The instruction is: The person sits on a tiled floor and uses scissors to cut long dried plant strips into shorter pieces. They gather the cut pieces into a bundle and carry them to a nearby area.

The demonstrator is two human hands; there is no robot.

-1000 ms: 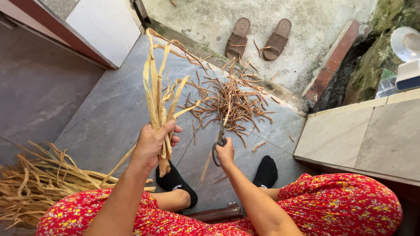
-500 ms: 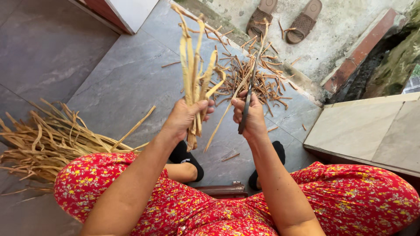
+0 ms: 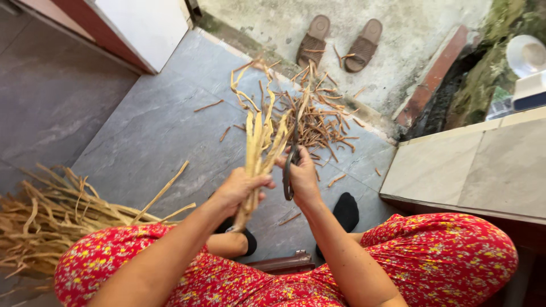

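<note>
Floor (image 3: 148, 136): large grey stone slabs, matt and faintly veined, with a paler tiled ledge (image 3: 466, 165) raised at the right.
Dress (image 3: 443, 250): red cloth with a small yellow and white flower print, draped over both knees.
Pile (image 3: 51, 216): one loose heap of dry, straw-coloured stalks at the left — long, flat and curling at the ends.
Scraps (image 3: 324, 122): one scatter of short brown cuttings on the slab ahead, thin and brittle-looking, a few stray pieces lying apart from it.
Bundle (image 3: 259, 142): one bunch of pale yellow strips, papery and twisted, held upright over the floor between the knees and fanning out at the top.
Sandals (image 3: 338, 42): two, brown and woven-looking, side by side on rough concrete beyond the slabs.
Feet (image 3: 347, 210): two, in black socks, flat on the floor.
Left hand (image 3: 242, 187): forearm reaching forward, fist closed tight around the lower part of the bundle.
Right hand (image 3: 304, 179): just beside the left, fingers curled shut on the scissors, wrist bent inward.
Scissors (image 3: 291, 165): one pair, dark metal, looped handle in the palm — blades pointing up along the strips; whether they are parted I cannot tell.
</note>
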